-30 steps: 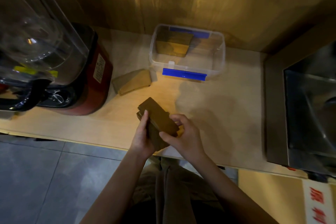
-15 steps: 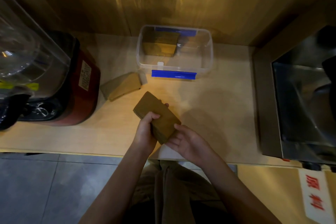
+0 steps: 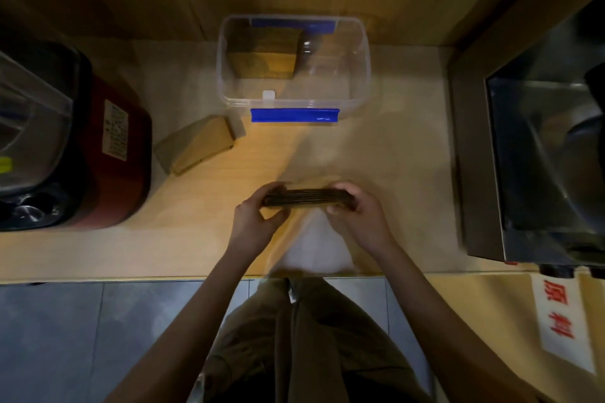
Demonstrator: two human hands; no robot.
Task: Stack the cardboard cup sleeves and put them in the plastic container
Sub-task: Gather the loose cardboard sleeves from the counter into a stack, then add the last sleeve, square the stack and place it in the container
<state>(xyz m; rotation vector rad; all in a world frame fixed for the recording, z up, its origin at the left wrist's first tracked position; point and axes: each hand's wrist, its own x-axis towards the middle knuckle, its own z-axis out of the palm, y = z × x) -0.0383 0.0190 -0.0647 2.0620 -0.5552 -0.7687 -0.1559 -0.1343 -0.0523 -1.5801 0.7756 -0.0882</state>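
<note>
A stack of flattened brown cardboard cup sleeves (image 3: 306, 198) is held edge-up over the wooden counter (image 3: 393, 157). My left hand (image 3: 257, 219) grips its left end and my right hand (image 3: 355, 214) grips its right end. Beyond it stands a clear plastic container (image 3: 360, 75) with blue clips, and a pile of sleeves (image 3: 265, 57) leans inside its left half. Another small pile of sleeves (image 3: 198, 147) lies flat on the counter, left of the container.
A red blender base (image 3: 114, 157) with a clear jug stands at the left. A steel machine (image 3: 530, 141) fills the right side. A wooden wall runs behind the container. A tiled floor (image 3: 98, 337) lies below the counter's front edge.
The stack has turned from lying tilted and flat to standing on edge, squared between both hands. My right hand moved from beneath it to its right end. The view shifted left.
</note>
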